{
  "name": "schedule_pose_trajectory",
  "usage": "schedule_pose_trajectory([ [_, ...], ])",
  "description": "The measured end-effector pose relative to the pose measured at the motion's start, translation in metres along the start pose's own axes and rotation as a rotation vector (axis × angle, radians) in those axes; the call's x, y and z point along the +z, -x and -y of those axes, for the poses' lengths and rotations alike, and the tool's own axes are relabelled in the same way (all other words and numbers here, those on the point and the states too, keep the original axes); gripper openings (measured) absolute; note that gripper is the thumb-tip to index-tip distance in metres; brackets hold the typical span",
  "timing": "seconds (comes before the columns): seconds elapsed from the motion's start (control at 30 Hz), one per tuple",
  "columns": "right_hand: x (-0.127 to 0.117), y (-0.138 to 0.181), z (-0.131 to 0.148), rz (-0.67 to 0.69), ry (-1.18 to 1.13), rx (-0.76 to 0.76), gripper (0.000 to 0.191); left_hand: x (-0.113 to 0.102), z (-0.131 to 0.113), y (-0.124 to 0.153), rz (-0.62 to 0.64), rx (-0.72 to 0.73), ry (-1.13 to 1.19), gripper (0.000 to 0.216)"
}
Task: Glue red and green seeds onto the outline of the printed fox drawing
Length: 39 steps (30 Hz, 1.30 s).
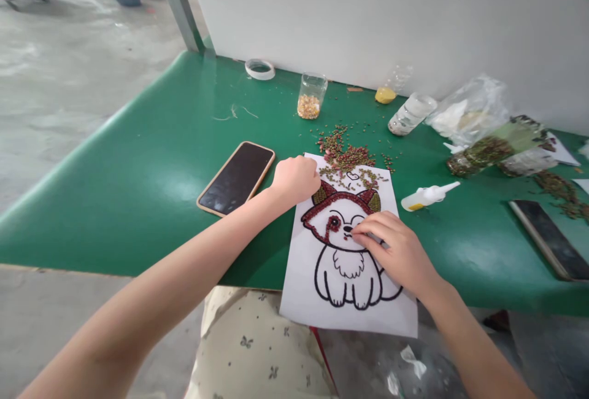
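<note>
A sheet of paper with a bold-outlined cartoon animal lies at the table's front edge, partly overhanging it. Dark red beans fill a band round the animal's head and one eye patch; green ones fill parts of the ears. My left hand is closed in a fist on the sheet's upper left edge; its inside is hidden. Thumb and fingers of my right hand are pinched together at the animal's mouth, and anything between them is too small to make out. Loose mixed red and green beans lie across the sheet's top edge.
Left of the sheet lies a phone; another phone is far right. A white glue bottle lies right of the sheet. Behind stand a cup of corn kernels, a tape roll and a tipped bottle of beans.
</note>
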State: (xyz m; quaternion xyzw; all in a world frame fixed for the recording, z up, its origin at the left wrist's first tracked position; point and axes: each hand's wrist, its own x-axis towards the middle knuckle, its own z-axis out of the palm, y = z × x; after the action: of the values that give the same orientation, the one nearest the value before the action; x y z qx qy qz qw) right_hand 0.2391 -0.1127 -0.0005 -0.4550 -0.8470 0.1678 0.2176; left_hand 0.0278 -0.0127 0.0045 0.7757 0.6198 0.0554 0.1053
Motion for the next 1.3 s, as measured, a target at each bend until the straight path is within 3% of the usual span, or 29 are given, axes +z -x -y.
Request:
schedule_pose_trajectory([
  [0.6, -0.001, -0.010, 0.007, 0.129, 0.047, -0.104, 0.009, 0.000, 0.000, 0.001, 0.006, -0.008, -0.010, 0.037],
  [1.3, 0.007, -0.020, 0.014, 0.123, 0.151, -0.162, 0.011, 0.000, -0.001, 0.001, 0.009, -0.008, -0.026, 0.037],
])
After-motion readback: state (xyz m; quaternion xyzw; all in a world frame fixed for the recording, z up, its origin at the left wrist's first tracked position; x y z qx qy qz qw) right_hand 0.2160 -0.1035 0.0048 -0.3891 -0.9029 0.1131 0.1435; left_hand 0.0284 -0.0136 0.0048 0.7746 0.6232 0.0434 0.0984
